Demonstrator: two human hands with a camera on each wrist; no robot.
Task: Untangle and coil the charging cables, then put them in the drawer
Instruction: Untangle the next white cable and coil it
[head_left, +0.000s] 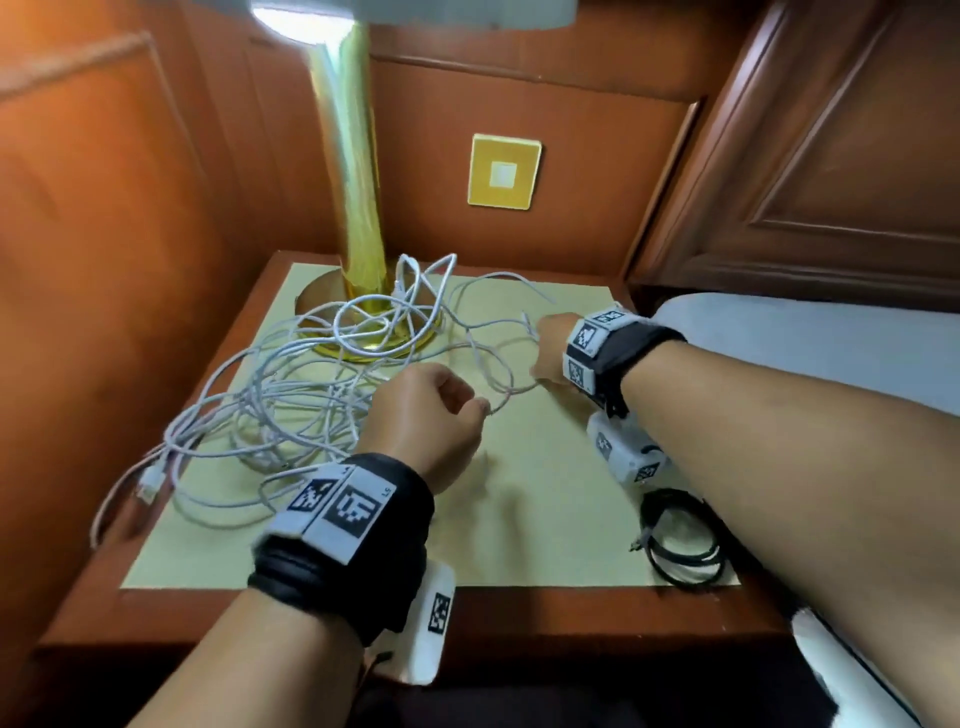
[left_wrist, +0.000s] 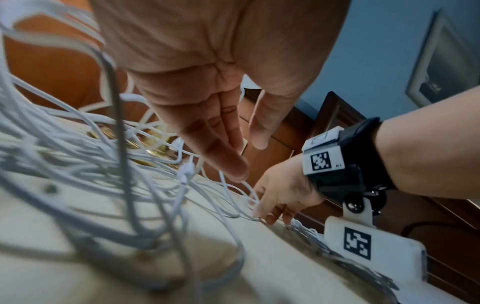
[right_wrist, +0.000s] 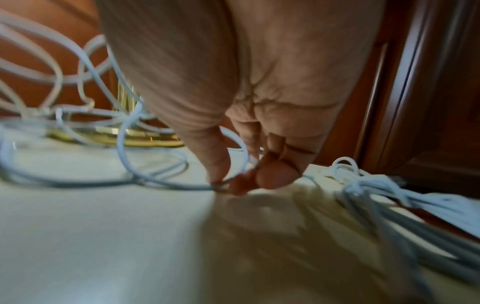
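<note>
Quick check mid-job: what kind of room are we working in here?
Most likely a bedroom, perhaps a hotel room: a wooden nightstand with a brass lamp stands beside a bed with white bedding, and wood panelling lines the wall.

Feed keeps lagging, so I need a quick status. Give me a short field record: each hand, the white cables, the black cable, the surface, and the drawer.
left hand: pinches a white strand above the mat
right hand: fingertip grip on a white strand, low at the mat
white cables: loose tangle, looped around the lamp base, some hanging over the left edge
black cable: coiled, front right corner of the mat
surface: cream mat on a wooden nightstand
drawer: not in view
</note>
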